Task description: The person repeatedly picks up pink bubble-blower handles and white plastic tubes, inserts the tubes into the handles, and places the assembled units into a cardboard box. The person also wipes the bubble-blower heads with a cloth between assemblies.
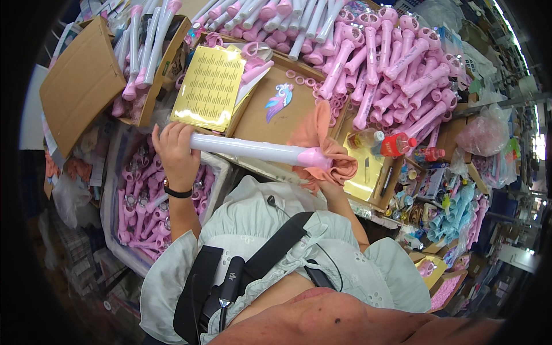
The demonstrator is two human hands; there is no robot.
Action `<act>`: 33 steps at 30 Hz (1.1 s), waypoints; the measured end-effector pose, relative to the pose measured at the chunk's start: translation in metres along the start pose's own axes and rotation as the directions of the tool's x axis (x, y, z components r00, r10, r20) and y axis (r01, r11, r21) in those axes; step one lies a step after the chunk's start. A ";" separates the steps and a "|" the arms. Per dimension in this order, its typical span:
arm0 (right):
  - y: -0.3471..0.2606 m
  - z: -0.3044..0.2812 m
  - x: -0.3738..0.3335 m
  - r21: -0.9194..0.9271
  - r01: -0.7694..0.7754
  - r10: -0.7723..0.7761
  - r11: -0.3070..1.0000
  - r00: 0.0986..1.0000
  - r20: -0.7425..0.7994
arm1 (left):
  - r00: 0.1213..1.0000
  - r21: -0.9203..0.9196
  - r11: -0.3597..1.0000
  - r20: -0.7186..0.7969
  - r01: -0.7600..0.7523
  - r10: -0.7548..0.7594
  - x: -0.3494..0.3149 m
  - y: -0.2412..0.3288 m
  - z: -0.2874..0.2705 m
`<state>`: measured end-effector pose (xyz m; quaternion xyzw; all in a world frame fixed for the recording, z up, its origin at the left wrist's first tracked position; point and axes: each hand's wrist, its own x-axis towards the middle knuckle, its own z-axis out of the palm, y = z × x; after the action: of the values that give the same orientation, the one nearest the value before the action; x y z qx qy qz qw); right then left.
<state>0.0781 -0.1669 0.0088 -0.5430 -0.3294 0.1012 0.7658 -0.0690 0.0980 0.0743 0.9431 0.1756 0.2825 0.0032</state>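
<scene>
A white toy wand tube (247, 148) with a pink end piece (312, 157) lies across in front of my body. My left hand (174, 150), with a dark band at its wrist, is closed round the tube's left end. At the other end an orange cloth (315, 129) is bunched against the pink piece. My right hand (332, 190) grips that cloth from below, with most of its fingers hidden in the folds. Just beyond the tube lies a purple and blue wing-shaped cutout (279, 102) on the cardboard.
Yellow printed sheets (210, 86) are stacked at the back left. Pink wand handles (397, 72) pile up at the back right, near a red-labelled bottle (397, 145). A grey tub (123, 250) of pink parts stands at my left. White tubes (150, 52) fill a cardboard box.
</scene>
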 end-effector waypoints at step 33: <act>0.100 -0.057 -0.043 0.583 -0.329 0.664 0.742 0.476 -0.576 | 0.931 -0.858 -0.380 0.260 0.344 0.256 0.219 0.048 0.176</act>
<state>0.1009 -0.1937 -0.1092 -0.4397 0.2255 0.1524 0.8559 0.2109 0.1421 0.0482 0.5375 -0.1032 0.1238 0.8277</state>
